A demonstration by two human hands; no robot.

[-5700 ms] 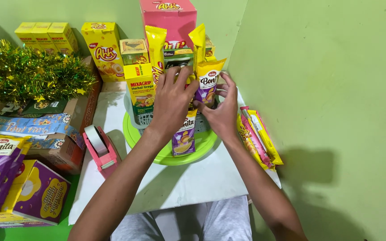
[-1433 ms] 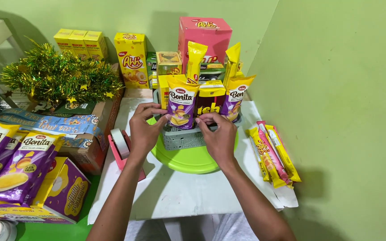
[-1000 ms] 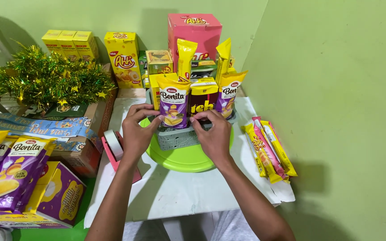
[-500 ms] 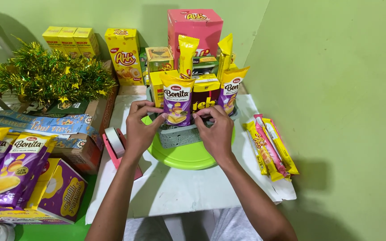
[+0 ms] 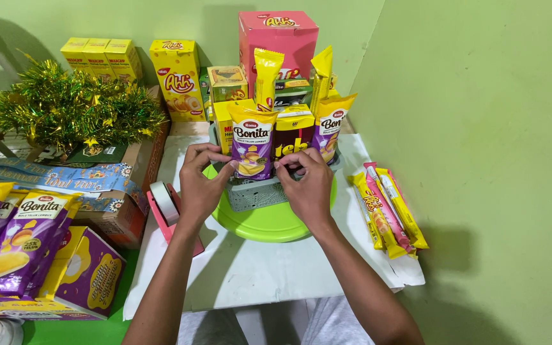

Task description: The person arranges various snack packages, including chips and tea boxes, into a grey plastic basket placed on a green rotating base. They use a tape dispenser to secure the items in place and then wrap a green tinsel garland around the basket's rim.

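- Left hand (image 5: 200,185): fingers curled, thumb and fingertips pinching the left edge of the purple snack pouch (image 5: 252,142), which stands upright at the front of the arrangement.
- Right hand (image 5: 306,184): fingers bent, tips pressing at the pouch's lower right edge and the base of the dark brown packet (image 5: 292,135) beside it. Whether it pinches or only presses cannot be told.
- Position of pouch: upright against the grey basket (image 5: 255,195), which sits on the lime-green round tray (image 5: 264,223). A 2nd purple pouch (image 5: 331,128) stands to the right of the brown packet.
- Behind: yellow stick packs (image 5: 268,76) and a pink box (image 5: 278,39) rise at the back.
- Surroundings: pink tape dispenser (image 5: 166,207) just left of the left wrist; 3 long wafer packs (image 5: 388,207) lie on the white table (image 5: 257,275) to the right; gold-green tinsel (image 5: 75,108) and spare purple pouches (image 5: 20,239) sit well to the left.
- Risk 1: the pouch looks held only by fingertip pressure; easing off before it is fixed would likely let it tip forward.
- Risk 2: a hard push could shift the light basket or topple the packs leaning behind.
- Risk 3: a left elbow swing could knock the dispenser.
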